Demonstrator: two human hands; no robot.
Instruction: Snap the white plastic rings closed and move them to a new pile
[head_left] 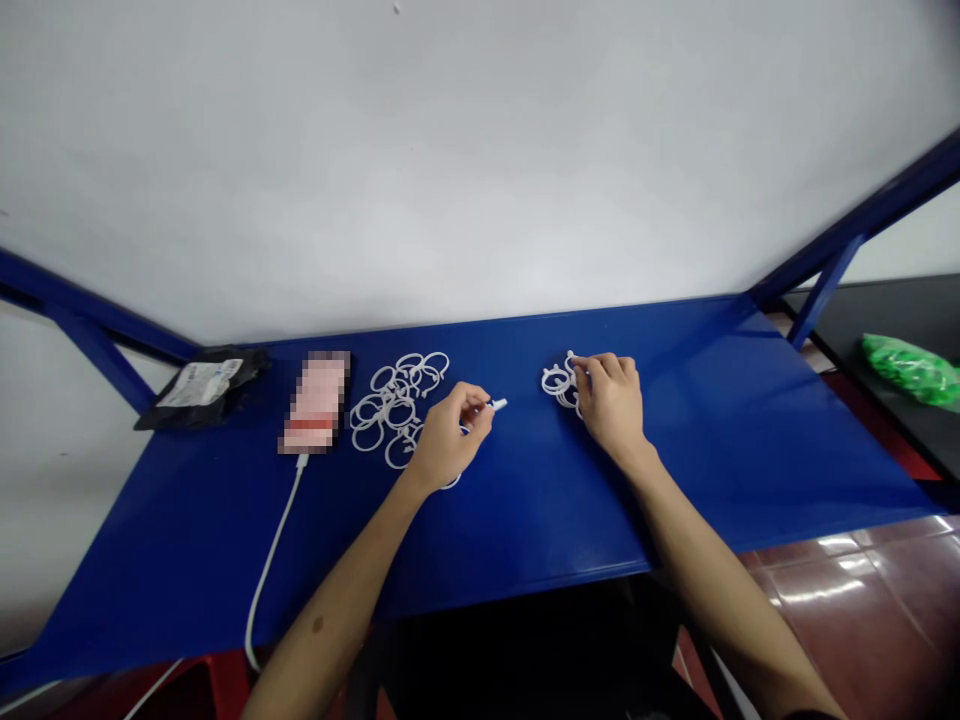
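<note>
My left hand (454,435) is closed in a pinch, with the white end of a plastic ring (499,404) sticking out past its fingertips. Under and beside that hand spreads a loose heap of thin white plastic rings (386,408) with small knobs on them; the hand hides part of the heap. Farther right, a smaller cluster of similar rings (556,381) lies on the blue table (517,520). My right hand (611,400) reaches over this cluster, thumb and fingers pinched at a white ring (571,357) on its upper edge.
Left of the heap lies a blurred pink, phone-like item (316,402) with a white cable (274,540) running off the front edge. A black plastic bag (202,385) with a label is at the far left. Blue frame bars flank the table; a green packet (907,370) sits on a dark surface at right.
</note>
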